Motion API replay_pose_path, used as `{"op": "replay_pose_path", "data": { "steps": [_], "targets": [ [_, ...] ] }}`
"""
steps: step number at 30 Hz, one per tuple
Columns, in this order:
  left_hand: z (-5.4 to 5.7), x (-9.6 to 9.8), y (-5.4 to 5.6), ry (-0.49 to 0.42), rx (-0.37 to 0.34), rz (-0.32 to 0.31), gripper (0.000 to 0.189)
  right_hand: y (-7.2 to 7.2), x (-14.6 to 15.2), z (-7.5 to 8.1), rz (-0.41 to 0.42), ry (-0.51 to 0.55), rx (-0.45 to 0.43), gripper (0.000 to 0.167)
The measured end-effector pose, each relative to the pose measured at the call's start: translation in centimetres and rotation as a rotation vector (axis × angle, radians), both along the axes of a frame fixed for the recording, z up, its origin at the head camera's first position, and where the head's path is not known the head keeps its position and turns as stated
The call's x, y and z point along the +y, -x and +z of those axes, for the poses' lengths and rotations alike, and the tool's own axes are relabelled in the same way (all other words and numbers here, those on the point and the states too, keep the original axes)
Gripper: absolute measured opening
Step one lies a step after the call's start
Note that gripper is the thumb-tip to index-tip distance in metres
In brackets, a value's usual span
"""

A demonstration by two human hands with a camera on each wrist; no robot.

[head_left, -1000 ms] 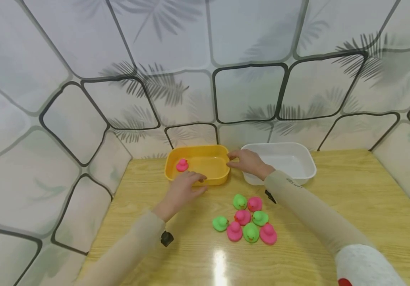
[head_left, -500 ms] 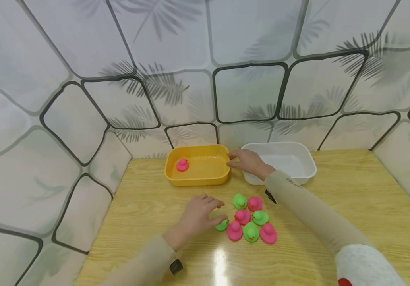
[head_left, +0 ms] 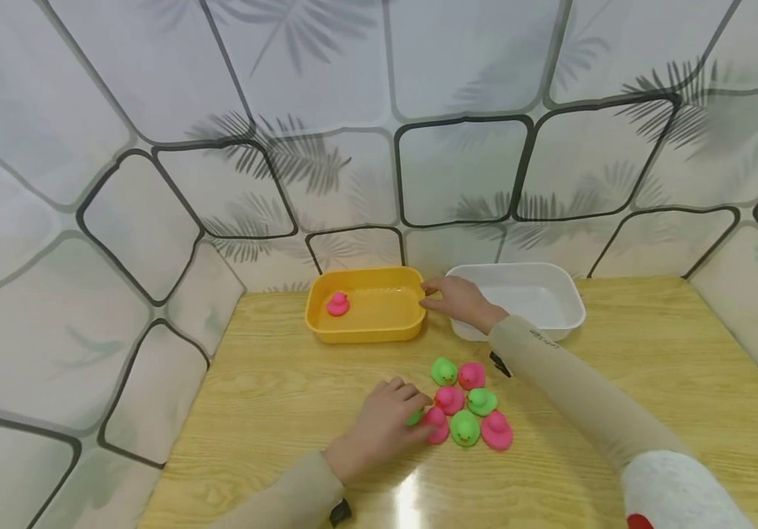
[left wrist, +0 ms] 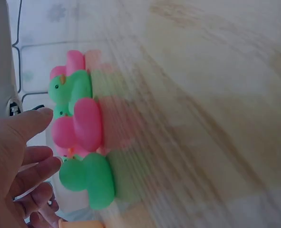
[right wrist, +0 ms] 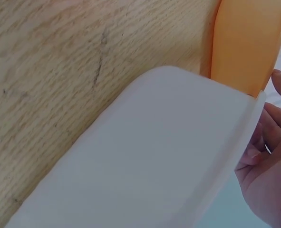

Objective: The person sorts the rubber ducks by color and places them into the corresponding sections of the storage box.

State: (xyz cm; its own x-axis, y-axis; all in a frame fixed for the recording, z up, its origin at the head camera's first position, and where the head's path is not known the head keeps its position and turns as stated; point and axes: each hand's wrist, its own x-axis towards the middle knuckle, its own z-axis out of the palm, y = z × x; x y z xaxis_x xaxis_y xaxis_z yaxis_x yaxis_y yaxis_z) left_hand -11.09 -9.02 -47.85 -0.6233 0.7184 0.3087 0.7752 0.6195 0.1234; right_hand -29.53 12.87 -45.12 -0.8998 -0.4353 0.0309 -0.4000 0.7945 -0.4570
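My left hand point(head_left: 385, 422) reaches over the near left end of a cluster of toy ducks. Its fingers cover much of a green duck point(head_left: 415, 417), with the thumb over a pink duck point(head_left: 437, 426). In the left wrist view, the left hand point(left wrist: 21, 166) has thumb and fingers apart, fingertips close to a pink duck point(left wrist: 88, 126) and a green duck point(left wrist: 100, 180). My right hand point(head_left: 465, 300) rests its fingertips at the right rim of a yellow tray point(head_left: 366, 336). One fingertip touches that tray point(right wrist: 247, 47) in the right wrist view. A pink duck point(head_left: 338, 304) sits in the tray.
A white tray point(head_left: 554, 301) stands right of the yellow one, partly under the right hand and sleeve. More green ducks point(head_left: 465, 428) and pink ducks point(head_left: 496, 431) lie close together on the wooden table point(head_left: 273, 367). A patterned wall point(head_left: 458, 173) rises behind.
My left hand has moved from the yellow tray's near edge toward me and right, to the ducks at the cluster's left end. The right hand stays at the yellow tray's rim.
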Motion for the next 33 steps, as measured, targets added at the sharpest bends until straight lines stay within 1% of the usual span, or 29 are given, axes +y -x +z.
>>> {"op": "replay_pose_path", "data": {
  "steps": [6, 11, 14, 20, 25, 31, 33],
  "targets": [
    [-0.6, 0.6, -0.1, 0.026, -0.010, 0.035, 0.035, 0.0, -0.1, 0.0, -0.018, 0.023, -0.012, 0.048],
    [-0.7, 1.1, -0.1, 0.061, -0.028, 0.053, 0.034, -0.1, -0.2, 0.0, -0.021, 0.052, -0.020, 0.048],
    [-0.8, 1.2, -0.2, 0.066, -0.034, 0.058, 0.034, -0.2, -0.4, -0.1, -0.022, 0.061, -0.028, 0.048],
    [-1.0, 1.3, -0.3, 0.066, -0.022, 0.068, 0.033, -0.5, -0.7, -0.3, -0.036, 0.065, -0.043, 0.047],
    [-1.2, 1.3, -0.3, 0.056, -0.013, 0.067, 0.031, -0.8, -0.7, -0.2, -0.047, 0.063, -0.034, 0.047],
    [-1.2, 1.3, -0.4, 0.022, -0.022, 0.070, 0.027, -0.9, -0.6, -0.2, -0.030, 0.063, -0.015, 0.047],
    [-1.1, 1.3, -0.5, 0.012, -0.018, 0.065, 0.028, -1.0, -0.5, -0.2, -0.020, 0.070, 0.006, 0.045]
  ]
}}
